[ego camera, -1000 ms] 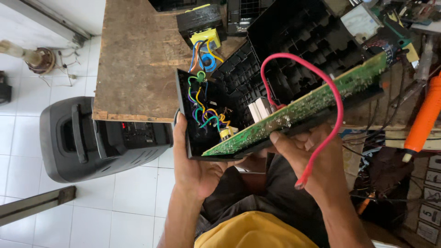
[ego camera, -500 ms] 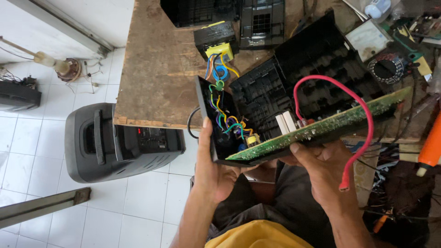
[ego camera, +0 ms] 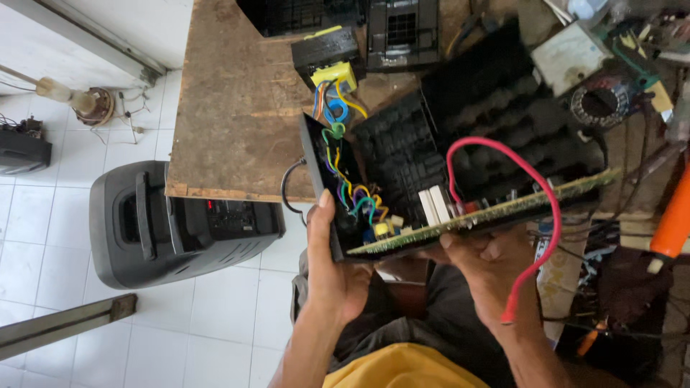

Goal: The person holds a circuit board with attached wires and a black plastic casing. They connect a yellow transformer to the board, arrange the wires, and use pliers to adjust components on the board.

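A small dark screen (ego camera: 228, 213) with red lit marks sits on the black speaker's (ego camera: 144, 230) top panel, on the floor left of the counter (ego camera: 230, 122). No packages or signs show.

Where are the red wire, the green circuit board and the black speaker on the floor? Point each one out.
red wire (ego camera: 550, 208): head view, on the right side of its loop.
green circuit board (ego camera: 496, 214): head view, on its long near edge.
black speaker (ego camera: 187, 226): head view, on its side, left of the control panel.
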